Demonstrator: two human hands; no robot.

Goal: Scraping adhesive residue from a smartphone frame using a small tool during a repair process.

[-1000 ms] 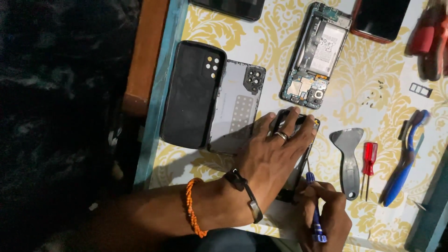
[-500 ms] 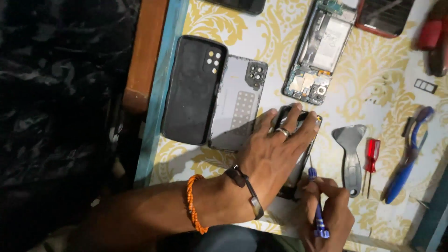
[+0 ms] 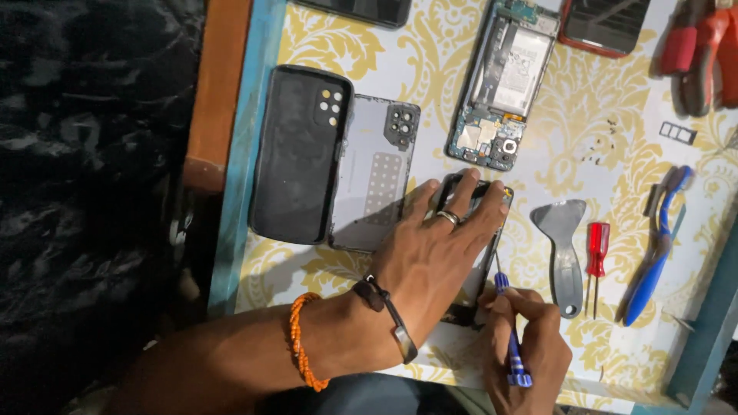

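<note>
Phone frame (image 3: 483, 265) under left hand (image 3: 430, 261), apparently beneath screwdriver (image 3: 509, 330) tip.

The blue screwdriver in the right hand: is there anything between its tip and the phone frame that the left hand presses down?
Nothing visible does. The blue screwdriver, held in the right hand, points its thin shaft at the right edge of the dark phone frame. The left hand lies flat on the frame, left of the tip. The grey pry tool lies apart, further right.

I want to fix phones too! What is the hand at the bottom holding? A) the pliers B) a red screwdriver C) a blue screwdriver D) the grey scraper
C: the right hand grips a blue screwdriver, its tip at the phone frame under the left hand.
</note>
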